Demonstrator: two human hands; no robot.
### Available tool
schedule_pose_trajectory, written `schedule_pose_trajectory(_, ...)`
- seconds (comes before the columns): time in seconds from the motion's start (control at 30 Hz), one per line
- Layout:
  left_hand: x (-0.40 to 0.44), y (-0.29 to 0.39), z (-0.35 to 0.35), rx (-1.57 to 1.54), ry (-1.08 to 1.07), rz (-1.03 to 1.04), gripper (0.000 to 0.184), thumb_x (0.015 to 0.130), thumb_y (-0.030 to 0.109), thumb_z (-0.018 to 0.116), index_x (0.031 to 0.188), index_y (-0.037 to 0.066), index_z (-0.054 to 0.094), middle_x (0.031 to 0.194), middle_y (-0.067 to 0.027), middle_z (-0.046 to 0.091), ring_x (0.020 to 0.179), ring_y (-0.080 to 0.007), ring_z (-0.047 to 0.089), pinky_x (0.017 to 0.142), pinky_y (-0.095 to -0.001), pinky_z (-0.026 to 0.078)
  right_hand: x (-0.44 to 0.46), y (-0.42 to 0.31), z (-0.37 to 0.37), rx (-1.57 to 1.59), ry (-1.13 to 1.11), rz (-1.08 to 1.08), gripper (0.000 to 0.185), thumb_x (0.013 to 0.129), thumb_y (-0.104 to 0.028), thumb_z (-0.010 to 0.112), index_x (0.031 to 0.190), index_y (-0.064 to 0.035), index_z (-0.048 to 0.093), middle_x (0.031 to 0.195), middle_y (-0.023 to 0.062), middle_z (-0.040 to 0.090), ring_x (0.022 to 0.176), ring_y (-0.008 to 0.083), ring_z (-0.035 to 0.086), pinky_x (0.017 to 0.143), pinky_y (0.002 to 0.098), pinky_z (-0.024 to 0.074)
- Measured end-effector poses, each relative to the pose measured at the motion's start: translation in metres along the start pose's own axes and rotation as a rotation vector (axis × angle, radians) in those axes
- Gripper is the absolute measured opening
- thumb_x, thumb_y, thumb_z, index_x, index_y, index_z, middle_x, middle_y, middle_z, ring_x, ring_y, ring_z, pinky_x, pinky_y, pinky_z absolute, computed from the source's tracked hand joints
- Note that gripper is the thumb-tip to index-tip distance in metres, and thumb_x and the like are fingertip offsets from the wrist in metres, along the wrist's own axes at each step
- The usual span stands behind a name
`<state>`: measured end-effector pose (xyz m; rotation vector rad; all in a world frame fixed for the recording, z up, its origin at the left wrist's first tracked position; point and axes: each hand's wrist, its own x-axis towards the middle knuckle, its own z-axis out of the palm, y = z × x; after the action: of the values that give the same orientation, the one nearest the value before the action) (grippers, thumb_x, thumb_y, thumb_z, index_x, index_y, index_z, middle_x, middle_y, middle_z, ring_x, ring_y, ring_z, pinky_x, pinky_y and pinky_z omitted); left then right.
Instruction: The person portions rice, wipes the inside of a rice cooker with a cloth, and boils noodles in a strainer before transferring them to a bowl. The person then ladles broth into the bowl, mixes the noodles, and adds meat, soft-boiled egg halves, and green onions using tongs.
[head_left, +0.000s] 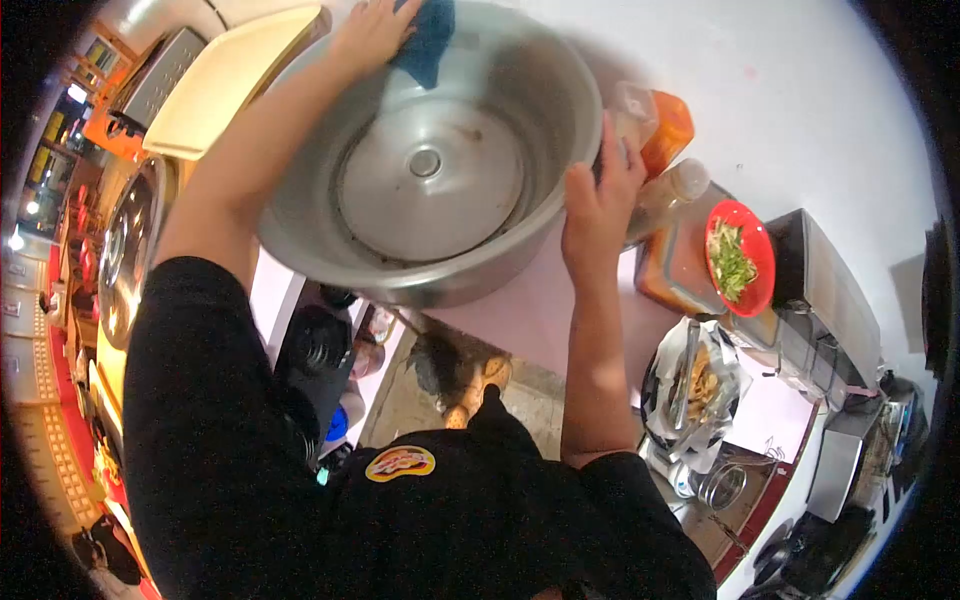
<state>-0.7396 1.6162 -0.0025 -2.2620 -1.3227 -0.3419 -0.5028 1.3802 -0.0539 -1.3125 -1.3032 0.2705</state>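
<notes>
Basin: a wide grey metal basin (pixel 430 220) sits on the pale counter (pixel 520 310), in front of the person; the clock directions below run from its middle.
Basin floor: a round raised boss (pixel 425 163) at the centre; dark specks scatter around the edge of the base.
Cloth: a dark blue cloth (pixel 428 45) lies against the inner wall at 12 o'clock, a corner hanging toward the base.
Left hand: the left hand (pixel 375 32), at 11 o'clock, holds the cloth to the wall; its fingertips are partly cut off by the frame.
Right hand: the right hand (pixel 602 195) grasps the rim between 3 and 4 o'clock.
Containers: at 3 o'clock, just past the right hand, a clear container (pixel 634 105) stands beside an orange one (pixel 675 128).
Greens: at 4 o'clock, a red bowl (pixel 765 255) holds chopped greens (pixel 732 268).
Fried pieces: between 4 and 5 o'clock, a paper-lined bowl (pixel 668 400) holds brown pieces (pixel 705 383) and a metal utensil (pixel 685 375).
Tray: a cream tray (pixel 232 80) at 10 o'clock.
Floor: a foot (pixel 462 412) shows at 6 o'clock.
</notes>
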Motion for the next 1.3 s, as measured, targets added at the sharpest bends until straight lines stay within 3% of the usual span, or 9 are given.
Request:
schedule_pose_trajectory(0.1,-0.038,-0.049,-0.03,0.333,-0.073,0.216,0.05,0.081,0.018,0.052,0.128,0.002,0.045,0.142,-0.0251,0.03,0.124,-0.0397,0.039,0.104,-0.0468,0.029,-0.001,0.003,0.003,-0.072,0.031,-0.017,0.059,0.075,-0.021,0.05,0.129,0.0024,0.046,0.126,0.029,0.043,0.122,0.0408,0.032,0.103,0.0457,0.0255)
schedule_pose_trajectory(0.2,-0.104,-0.103,-0.08,0.453,0.129,0.584,0.032,0.087,0.019,0.049,0.111,-0.001,0.052,0.104,-0.0208,0.06,0.103,-0.0355,0.057,0.091,-0.0547,0.04,-0.002,0.002,0.007,-0.078,0.063,-0.012,0.057,0.077,-0.025,0.045,0.127,0.0016,0.048,0.123,0.0263,0.048,0.12,0.041,0.033,0.103,0.0462,0.0254)
schedule_pose_trajectory(0.3,-0.162,-0.057,-0.177,0.016,-0.806,-0.165,0.028,0.087,0.019,0.05,0.095,-0.007,0.057,0.104,-0.0258,0.057,0.102,-0.0396,0.054,0.09,-0.0489,0.041,-0.003,0.008,0.013,-0.095,0.099,-0.024,0.057,0.078,-0.027,0.042,0.128,0.0007,0.047,0.121,0.0231,0.051,0.12,0.0403,0.033,0.102,0.047,0.0245)
schedule_pose_trajectory(0.47,-0.21,0.007,-0.222,-0.183,-0.586,-0.14,0.025,0.083,0.016,0.053,0.075,-0.007,0.057,0.069,-0.0275,0.055,0.077,-0.0447,0.058,0.074,-0.0462,0.046,-0.003,0.001,0.013,-0.065,0.108,-0.023,0.055,0.079,-0.024,0.041,0.128,-0.0005,0.047,0.123,0.0197,0.051,0.119,0.0394,0.034,0.103,0.0467,0.023)
schedule_pose_trajectory(0.6,-0.166,0.01,-0.242,-0.282,-0.575,-0.398,0.02,0.081,0.014,0.054,0.085,-0.005,0.059,0.081,-0.0258,0.058,0.084,-0.0402,0.059,0.077,-0.042,0.046,-0.005,0.02,0.016,-0.158,0.13,-0.187,0.054,0.08,-0.024,0.041,0.128,-0.0003,0.047,0.123,0.0207,0.051,0.118,0.0396,0.034,0.102,0.0471,0.0232)
schedule_pose_trajectory(0.67,-0.163,0.015,-0.23,-0.644,-0.454,0.038,0.022,0.08,0.014,0.053,0.094,-0.003,0.056,0.088,-0.0215,0.057,0.089,-0.0332,0.058,0.08,-0.039,0.044,-0.006,0.013,0.016,-0.129,0.129,-0.149,0.055,0.081,-0.026,0.04,0.128,-0.0002,0.046,0.123,0.0216,0.05,0.118,0.0408,0.034,0.102,0.0478,0.0232)
schedule_pose_trajectory(0.8,-0.143,0.067,-0.194,-0.894,-1.107,0.161,0.034,0.095,0.027,0.047,0.118,0.003,0.04,0.101,-0.0151,0.048,0.098,-0.0251,0.05,0.09,-0.0356,0.038,-0.006,0.026,0.019,-0.194,0.123,-0.173,0.056,0.083,-0.03,0.036,0.13,0.0004,0.045,0.123,0.0226,0.05,0.117,0.0425,0.033,0.103,0.0485,0.0222)
schedule_pose_trajectory(1.0,-0.093,0.178,-0.087,-1.448,-0.236,0.074,0.03,0.094,0.024,0.047,0.113,0.001,0.041,0.103,-0.0231,0.05,0.099,-0.0311,0.051,0.089,-0.0362,0.039,-0.007,0.008,0.018,-0.176,0.13,-0.134,0.055,0.086,-0.031,0.031,0.13,0.0,0.044,0.123,0.0196,0.05,0.117,0.0419,0.035,0.101,0.0487,0.0236)
schedule_pose_trajectory(1.3,-0.171,0.094,-0.197,-1.019,-0.549,0.372,0.04,0.07,0.0,0.062,0.109,0.003,0.051,0.108,-0.0164,0.046,0.102,-0.0361,0.048,0.092,-0.0403,0.04,-0.001,0.034,0.022,-0.276,0.14,-0.236,0.053,0.091,-0.028,0.025,0.127,0.0021,0.047,0.12,0.0188,0.053,0.115,0.0389,0.039,0.103,0.047,0.0235)
